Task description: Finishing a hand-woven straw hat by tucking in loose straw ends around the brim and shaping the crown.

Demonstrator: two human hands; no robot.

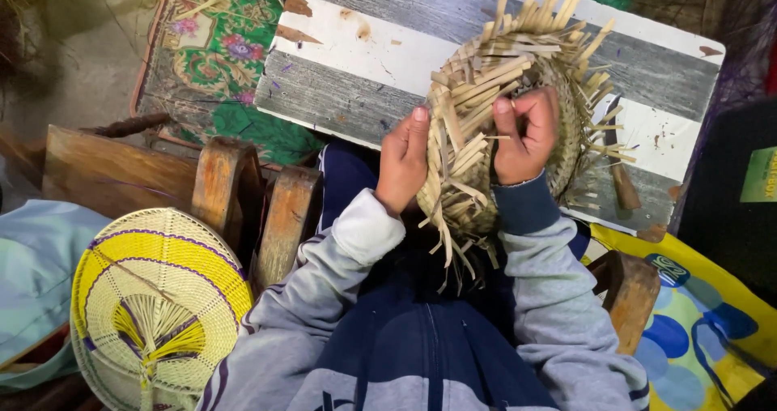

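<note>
Grey sleeves lead up to both hands, each in a closed grip on a half-woven palm-strip basket [502, 111]: left hand [402, 164] on its near edge, right hand [524, 136] pinching a strip inside. Weaving looks mid-way; loose ends need tucking next. It holds nothing, resting above the striped bench [364, 63].

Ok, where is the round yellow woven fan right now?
In the head view, the woven fan lies at lower left, beside the person's left sleeve and just below the wooden chair arm.
</note>
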